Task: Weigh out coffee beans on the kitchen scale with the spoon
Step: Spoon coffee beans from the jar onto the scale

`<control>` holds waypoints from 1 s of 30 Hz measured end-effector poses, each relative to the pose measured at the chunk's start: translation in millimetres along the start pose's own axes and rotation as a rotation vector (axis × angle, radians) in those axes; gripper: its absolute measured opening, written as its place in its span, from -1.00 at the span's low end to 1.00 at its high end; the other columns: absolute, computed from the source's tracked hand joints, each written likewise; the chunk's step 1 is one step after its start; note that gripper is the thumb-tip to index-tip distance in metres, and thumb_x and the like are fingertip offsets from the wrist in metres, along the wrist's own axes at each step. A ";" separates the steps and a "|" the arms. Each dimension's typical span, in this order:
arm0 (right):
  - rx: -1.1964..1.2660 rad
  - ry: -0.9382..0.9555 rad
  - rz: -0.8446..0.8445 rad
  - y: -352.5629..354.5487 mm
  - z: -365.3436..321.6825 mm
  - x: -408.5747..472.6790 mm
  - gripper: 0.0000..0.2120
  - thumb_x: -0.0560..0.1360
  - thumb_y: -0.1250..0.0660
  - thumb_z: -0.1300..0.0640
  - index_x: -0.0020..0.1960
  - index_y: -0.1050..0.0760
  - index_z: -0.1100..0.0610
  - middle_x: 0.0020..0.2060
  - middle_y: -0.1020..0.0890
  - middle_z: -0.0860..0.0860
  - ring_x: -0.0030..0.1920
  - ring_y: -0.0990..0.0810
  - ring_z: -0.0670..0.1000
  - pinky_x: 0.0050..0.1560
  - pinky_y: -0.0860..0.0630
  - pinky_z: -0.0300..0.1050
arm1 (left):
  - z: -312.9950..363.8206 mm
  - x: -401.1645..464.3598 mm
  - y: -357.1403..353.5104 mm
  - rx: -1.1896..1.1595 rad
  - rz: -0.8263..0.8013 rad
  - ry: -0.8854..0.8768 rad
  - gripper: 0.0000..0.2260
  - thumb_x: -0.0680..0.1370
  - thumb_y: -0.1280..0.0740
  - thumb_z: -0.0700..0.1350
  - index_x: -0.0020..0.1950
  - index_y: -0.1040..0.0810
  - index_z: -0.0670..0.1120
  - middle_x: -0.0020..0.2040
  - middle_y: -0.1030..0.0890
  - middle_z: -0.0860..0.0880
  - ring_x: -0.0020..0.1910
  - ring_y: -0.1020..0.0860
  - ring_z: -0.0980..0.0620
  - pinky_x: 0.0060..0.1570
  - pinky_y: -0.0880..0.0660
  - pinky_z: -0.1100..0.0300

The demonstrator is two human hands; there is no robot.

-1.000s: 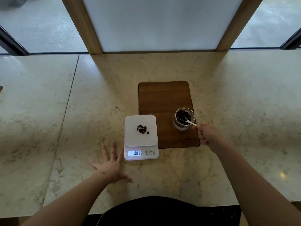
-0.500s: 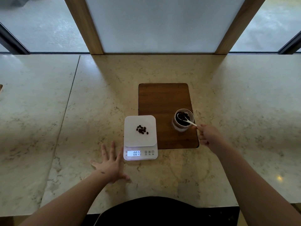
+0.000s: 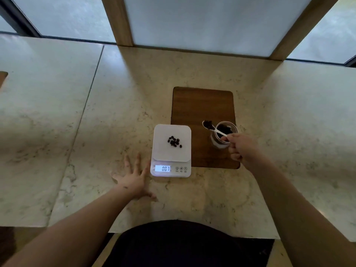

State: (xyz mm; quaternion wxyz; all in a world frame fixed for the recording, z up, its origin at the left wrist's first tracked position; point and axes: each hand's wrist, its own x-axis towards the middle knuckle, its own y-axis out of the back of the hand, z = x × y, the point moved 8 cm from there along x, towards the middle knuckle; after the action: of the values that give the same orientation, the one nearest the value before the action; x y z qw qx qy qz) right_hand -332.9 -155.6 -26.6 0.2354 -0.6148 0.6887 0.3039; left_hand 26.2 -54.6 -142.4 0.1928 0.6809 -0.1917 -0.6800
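Observation:
A white kitchen scale [image 3: 159,151] stands on the marble counter, its lit display reading 007. A small pile of coffee beans [image 3: 174,142] lies on its platform. To its right a glass jar [image 3: 225,130] holding dark beans stands on a wooden board [image 3: 202,105]. My right hand [image 3: 241,149] grips the handle of a white spoon [image 3: 211,126]. The spoon's bowl is loaded with beans and hangs over the board, just left of the jar's rim. My left hand [image 3: 133,178] lies flat on the counter with fingers spread, beside the scale's front left corner.
The marble counter [image 3: 77,122] stretches wide on both sides, with a seam running down the left part. Wooden window posts [image 3: 117,22] rise at the back edge. A brown object [image 3: 2,78] peeks in at the far left edge.
My right hand has lifted the spoon out of the jar with a load of beans and moved it left, over the board. My left hand has stayed flat beside the scale.

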 end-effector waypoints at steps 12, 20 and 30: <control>-0.075 -0.155 -0.040 -57.7 31.2 13.4 -0.71 0.66 -0.09 0.14 0.01 -0.57 0.21 -0.47 -0.26 -0.04 -0.54 -0.18 -0.11 -0.61 -0.13 -0.26 | 3.1 -1.0 -0.8 -0.031 0.011 -0.009 0.26 0.17 -0.31 0.64 0.26 0.72 0.27 0.24 0.83 0.03 0.28 0.75 -0.28 0.18 0.19 -0.76; -0.123 -0.189 -0.067 -75.9 47.5 26.8 -0.70 0.67 -0.09 0.12 0.00 -0.57 0.20 -0.46 -0.25 -0.04 -0.53 -0.19 -0.11 -0.59 -0.14 -0.24 | 5.2 -5.0 1.3 -0.051 0.016 -0.025 0.26 0.21 -0.33 0.61 0.24 0.74 0.28 0.26 0.80 0.03 0.34 0.70 -0.28 0.20 0.19 -0.75; -0.165 -0.141 -0.089 -83.1 46.6 31.5 -0.70 0.67 -0.10 0.11 -0.02 -0.58 0.17 -0.45 -0.24 -0.04 -0.52 -0.18 -0.10 -0.58 -0.17 -0.24 | 6.8 -5.0 1.4 -0.049 -0.008 -0.029 0.28 0.20 -0.31 0.62 0.28 0.74 0.25 0.30 0.80 0.00 0.27 0.75 -0.27 0.19 0.21 -0.76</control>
State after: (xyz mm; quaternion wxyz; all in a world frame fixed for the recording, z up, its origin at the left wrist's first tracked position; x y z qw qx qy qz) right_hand -257.2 -149.7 -92.2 0.2452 -0.6393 0.6151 0.3910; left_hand 19.4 -53.2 -137.4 0.2038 0.6669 -0.1748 -0.6950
